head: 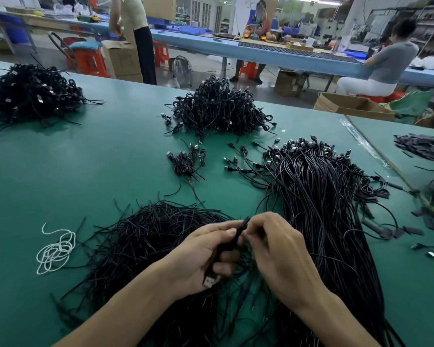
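The left fingers (223, 231) are curled round a folded black cable (243, 225), with the thumb laid along its upper end. The right fingers (258, 221) pinch that same upper end from the opposite side, so both hands grip the cable. Whether the right fingers also hold a tie strand cannot be confirmed, because the knuckles hide the contact area.

The cable's long axis runs diagonally. It starts at the USB plug (209, 281), which protrudes below the left hand (206, 254), and rises to the right to the tip between the two hands. The right hand (278, 251) lies to the right of the plug and is nearer the free tip. Any wrap would probably start there.

Appearance: thin, matte black, gathered into a compact hank, with a silver rectangular plug shell.

Positions referenced to the plug:
- pile of short black strands (148, 236): directly beneath and to the left
- long cable bundle (318, 196): to the right
- white cord (55, 249): far left
- small heap of coiled cables (188, 161): beyond, on the green desk (85, 171)
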### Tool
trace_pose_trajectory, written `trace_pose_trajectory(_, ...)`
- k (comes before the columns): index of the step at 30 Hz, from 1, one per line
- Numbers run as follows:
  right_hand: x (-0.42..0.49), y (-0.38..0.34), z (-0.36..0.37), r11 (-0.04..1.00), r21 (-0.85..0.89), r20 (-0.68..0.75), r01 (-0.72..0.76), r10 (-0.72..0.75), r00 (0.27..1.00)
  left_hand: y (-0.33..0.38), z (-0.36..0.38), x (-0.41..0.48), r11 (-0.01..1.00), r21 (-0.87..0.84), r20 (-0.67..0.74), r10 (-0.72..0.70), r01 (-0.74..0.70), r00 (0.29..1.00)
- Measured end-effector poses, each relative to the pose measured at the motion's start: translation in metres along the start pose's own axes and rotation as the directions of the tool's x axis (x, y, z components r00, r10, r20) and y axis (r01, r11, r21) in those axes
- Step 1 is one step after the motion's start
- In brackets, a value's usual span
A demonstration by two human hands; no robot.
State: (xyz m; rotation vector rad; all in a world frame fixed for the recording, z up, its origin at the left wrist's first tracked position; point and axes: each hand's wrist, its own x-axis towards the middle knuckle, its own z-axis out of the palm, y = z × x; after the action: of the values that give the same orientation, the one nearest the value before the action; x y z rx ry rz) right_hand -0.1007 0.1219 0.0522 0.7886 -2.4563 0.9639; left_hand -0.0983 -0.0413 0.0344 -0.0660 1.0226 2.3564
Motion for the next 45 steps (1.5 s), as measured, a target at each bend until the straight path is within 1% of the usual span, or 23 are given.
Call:
trace_pose_trajectory(2, 0.0, -0.005, 0.007, 0.971, 0.169, -0.136, -0.167, 0.191, 0.972, -0.006, 0.003, 0.004, 0.988, 0.017, -0.043, 0.156, -0.155, 0.987)
trace_pose_trajectory(3, 0.0, -0.007, 0.011, 0.941, 0.259, -0.176, -0.218, 0.268, 0.947, -0.008, 0.004, 0.006, 0.975, 0.066, -0.06, 0.216, -0.212, 0.975)
trace_pose_trajectory(5, 0.001, -0.01, 0.015, 0.858, 0.427, -0.196, -0.284, 0.395, 0.898, -0.01, 0.005, 0.008, 0.924, 0.252, -0.113, 0.324, -0.289, 0.939)
trace_pose_trajectory(6, 0.002, -0.01, 0.016, 0.806, 0.506, -0.176, -0.306, 0.444, 0.879, -0.01, 0.004, 0.008, 0.868, 0.385, -0.138, 0.389, -0.312, 0.911)
trace_pose_trajectory(8, 0.005, -0.01, 0.016, 0.693, 0.64, -0.101, -0.332, 0.504, 0.858, -0.006, -0.002, 0.008, 0.696, 0.645, -0.144, 0.517, -0.316, 0.844)
trace_pose_trajectory(10, 0.006, -0.011, 0.016, 0.577, 0.737, -0.017, -0.351, 0.535, 0.845, -0.002, -0.006, 0.009, 0.502, 0.818, -0.102, 0.608, -0.281, 0.787)
trace_pose_trajectory(11, 0.007, -0.011, 0.016, 0.525, 0.774, 0.014, -0.355, 0.546, 0.838, -0.001, -0.007, 0.01, 0.446, 0.857, -0.088, 0.621, -0.259, 0.779)
trace_pose_trajectory(12, 0.007, -0.012, 0.016, 0.479, 0.803, 0.038, -0.353, 0.551, 0.834, 0.0, -0.008, 0.01, 0.44, 0.863, -0.083, 0.608, -0.248, 0.79)
trace_pose_trajectory(14, 0.008, -0.011, 0.015, 0.431, 0.828, 0.078, -0.357, 0.543, 0.836, 0.001, -0.006, 0.01, 0.535, 0.805, -0.082, 0.53, -0.258, 0.844)
trace_pose_trajectory(15, 0.008, -0.01, 0.015, 0.43, 0.824, 0.095, -0.368, 0.536, 0.839, 0.001, -0.005, 0.01, 0.579, 0.769, -0.076, 0.504, -0.271, 0.861)
trace_pose_trajectory(17, 0.007, -0.007, 0.015, 0.433, 0.81, 0.127, -0.396, 0.529, 0.839, 0.0, -0.004, 0.01, 0.644, 0.703, -0.088, 0.499, -0.301, 0.862)
trace_pose_trajectory(19, 0.006, -0.004, 0.017, 0.436, 0.794, 0.155, -0.423, 0.528, 0.835, 0.002, -0.004, 0.009, 0.755, 0.567, -0.14, 0.483, -0.33, 0.865)
trace_pose_trajectory(20, 0.005, -0.003, 0.017, 0.444, 0.783, 0.168, -0.436, 0.524, 0.835, 0.003, -0.005, 0.009, 0.791, 0.502, -0.133, 0.47, -0.35, 0.873)
trace_pose_trajectory(22, 0.003, 0.0, 0.019, 0.452, 0.765, 0.203, -0.459, 0.507, 0.838, 0.007, -0.003, 0.008, 0.811, 0.448, -0.099, 0.464, -0.377, 0.88)
trace_pose_trajectory(25, 0.001, 0.002, 0.02, 0.486, 0.721, 0.253, -0.495, 0.481, 0.84, 0.007, -0.004, 0.007, 0.854, 0.378, -0.096, 0.42, -0.358, 0.902)
trace_pose_trajectory(29, 0.002, 0.004, 0.019, 0.542, 0.675, 0.248, -0.5, 0.471, 0.846, 0.003, -0.006, 0.006, 0.856, 0.38, -0.089, 0.41, -0.35, 0.908)
trace_pose_trajectory(31, 0.003, 0.007, 0.018, 0.536, 0.678, 0.241, -0.502, 0.483, 0.842, 0.001, -0.005, 0.003, 0.819, 0.434, -0.055, 0.44, -0.375, 0.897)
trace_pose_trajectory(33, 0.006, 0.01, 0.014, 0.57, 0.652, 0.205, -0.5, 0.503, 0.84, -0.002, -0.005, 0.0, 0.735, 0.554, 0.017, 0.459, -0.39, 0.888)
trace_pose_trajectory(37, 0.011, 0.009, 0.01, 0.718, 0.543, 0.052, -0.435, 0.489, 0.871, -0.007, -0.013, 0.004, 0.512, 0.806, -0.054, 0.564, -0.298, 0.824)
trace_pose_trajectory(39, 0.011, 0.005, 0.01, 0.757, 0.521, -0.011, -0.395, 0.468, 0.884, -0.009, -0.013, 0.005, 0.476, 0.841, -0.08, 0.58, -0.258, 0.811)
trace_pose_trajectory(40, 0.012, 0.002, 0.011, 0.761, 0.529, -0.033, -0.376, 0.461, 0.887, -0.009, -0.012, 0.005, 0.499, 0.832, -0.098, 0.561, -0.242, 0.822)
trace_pose_trajectory(42, 0.011, -0.002, 0.013, 0.746, 0.568, -0.036, -0.347, 0.444, 0.895, -0.009, -0.011, 0.006, 0.593, 0.769, -0.138, 0.516, -0.236, 0.845)
trace_pose_trajectory(45, 0.008, -0.007, 0.019, 0.704, 0.624, 0.051, -0.339, 0.396, 0.917, -0.006, -0.008, 0.008, 0.695, 0.65, -0.189, 0.538, -0.306, 0.821)
